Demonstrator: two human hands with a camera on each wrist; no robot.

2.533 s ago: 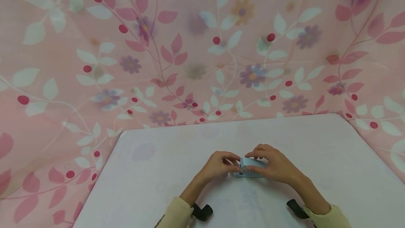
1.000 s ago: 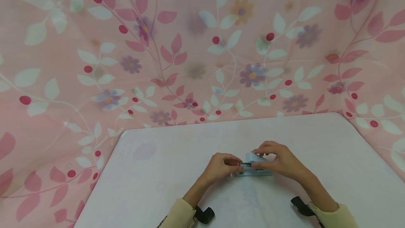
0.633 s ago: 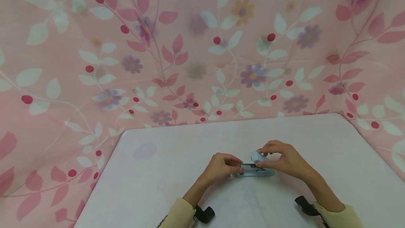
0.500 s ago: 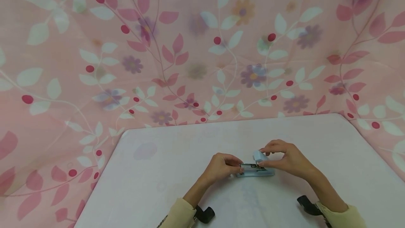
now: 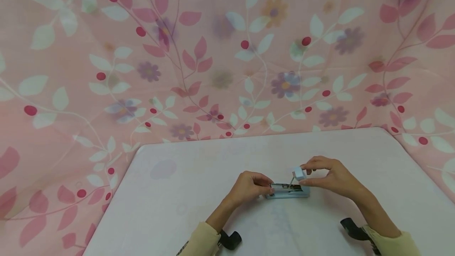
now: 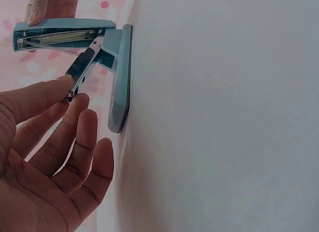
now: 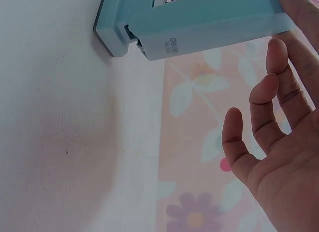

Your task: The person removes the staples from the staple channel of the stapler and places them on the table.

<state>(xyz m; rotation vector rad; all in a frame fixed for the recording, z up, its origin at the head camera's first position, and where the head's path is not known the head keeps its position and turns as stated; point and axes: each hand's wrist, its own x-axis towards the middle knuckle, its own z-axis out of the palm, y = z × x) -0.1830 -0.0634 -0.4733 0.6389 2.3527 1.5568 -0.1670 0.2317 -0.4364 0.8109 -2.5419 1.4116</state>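
Note:
A light blue stapler [image 5: 288,195] lies on the white table with its top cover [image 7: 214,27] swung up on the hinge. My right hand [image 5: 328,173] pinches the free end of that cover between thumb and fingers. At the other end my left hand [image 5: 250,187] pinches the tip of the dark metal staple magazine [image 6: 82,67], which slants up between cover and base [image 6: 119,87]. A thin rod and spring show inside the raised cover in the left wrist view. The remaining left fingers are bent loosely beside the base.
The white table [image 5: 185,185] reaches back to a pink floral cloth [image 5: 220,50] hanging behind it. Black curved pieces [image 5: 230,241] are attached at both wrists, close to the cream sleeves.
My right hand has lifted the stapler's cover and tilted it back to the right, exposing the magazine. The left hand stays at the same end of the stapler.

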